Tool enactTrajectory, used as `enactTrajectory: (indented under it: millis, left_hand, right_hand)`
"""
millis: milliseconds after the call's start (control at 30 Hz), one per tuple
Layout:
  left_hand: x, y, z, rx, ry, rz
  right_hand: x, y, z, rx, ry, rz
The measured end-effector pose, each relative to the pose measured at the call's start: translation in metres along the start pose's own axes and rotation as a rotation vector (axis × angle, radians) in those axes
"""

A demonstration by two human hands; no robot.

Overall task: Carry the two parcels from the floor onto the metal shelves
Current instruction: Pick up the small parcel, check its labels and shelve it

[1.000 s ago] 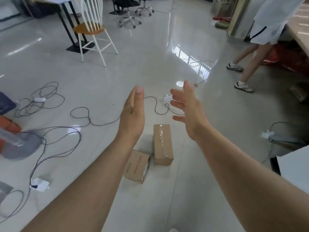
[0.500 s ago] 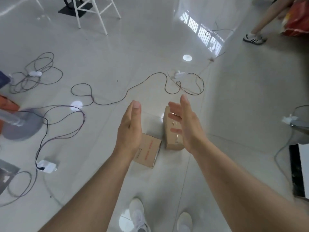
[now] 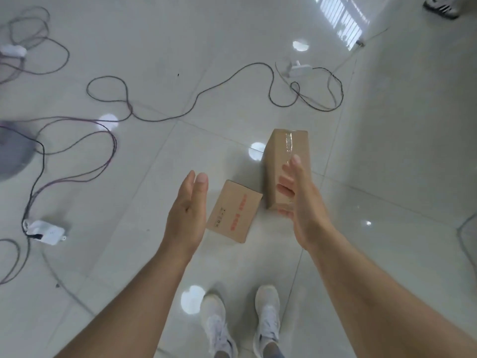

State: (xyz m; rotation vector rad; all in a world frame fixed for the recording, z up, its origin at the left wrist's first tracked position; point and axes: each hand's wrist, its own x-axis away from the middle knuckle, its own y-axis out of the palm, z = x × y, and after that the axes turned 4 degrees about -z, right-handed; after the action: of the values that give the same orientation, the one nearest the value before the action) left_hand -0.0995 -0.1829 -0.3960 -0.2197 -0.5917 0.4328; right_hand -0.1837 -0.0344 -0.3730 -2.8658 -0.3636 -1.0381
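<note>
Two brown cardboard parcels are seen lying on the glossy tiled floor point(image 3: 387, 125). The long parcel point(image 3: 285, 161), sealed with shiny clear tape, is set just beside the short parcel point(image 3: 233, 211), which is printed in red. Above them the left hand point(image 3: 187, 211) and right hand point(image 3: 300, 205) are held flat, fingers extended, palms facing, nothing grasped. Thin cables point(image 3: 196, 99) are looped across the tiles.

Two plain brown cardboard parcels, the smaller parcel point(image 3: 233, 211) stamped with red lettering and small black marks, the longer parcel point(image 3: 286, 161) striped with glossy clear tape, sit on pale grey-white glossy floor tiles point(image 3: 160, 42) crossed by dark cables point(image 3: 191, 103), beside white sneakers point(image 3: 219, 322).
</note>
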Motion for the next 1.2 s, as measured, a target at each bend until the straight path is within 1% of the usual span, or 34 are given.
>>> enactTrajectory:
  millis: [133, 267, 400, 500, 633, 800, 933, 1067, 1200]
  left_hand:
    - [-0.041, 0.019, -0.047, 0.005, -0.088, -0.014]
    - [-0.08, 0.036, -0.088, 0.023, -0.172, 0.016]
    - [-0.119, 0.055, -0.138, 0.051, -0.184, 0.019]
    - [-0.149, 0.07, -0.177, 0.011, -0.193, 0.031]
    - [-0.185, 0.09, -0.22, -0.057, -0.237, 0.004]
    - [-0.206, 0.109, -0.252, -0.094, -0.267, -0.033]
    - [-0.217, 0.117, -0.27, -0.104, -0.328, -0.082]
    - [-0.225, 0.123, -0.277, -0.1, -0.376, -0.116]
    - [-0.226, 0.125, -0.279, -0.117, -0.38, -0.157]
  right_hand:
    - [-0.052, 0.004, 0.042, 0.04, 0.049, -0.046]
    - [-0.105, 0.008, 0.087, 0.113, 0.141, -0.008]
    - [-0.156, 0.007, 0.136, 0.176, 0.146, 0.038]
    - [-0.19, 0.004, 0.17, 0.198, 0.155, 0.065]
    - [-0.225, 0.002, 0.213, 0.266, 0.194, 0.067]
    - [-0.249, 0.003, 0.249, 0.299, 0.27, 0.052]
    - [-0.264, 0.004, 0.265, 0.312, 0.32, 0.018]
    - [-0.27, 0.003, 0.275, 0.249, 0.321, -0.04]
    - [-0.272, 0.002, 0.28, 0.273, 0.307, -0.044]
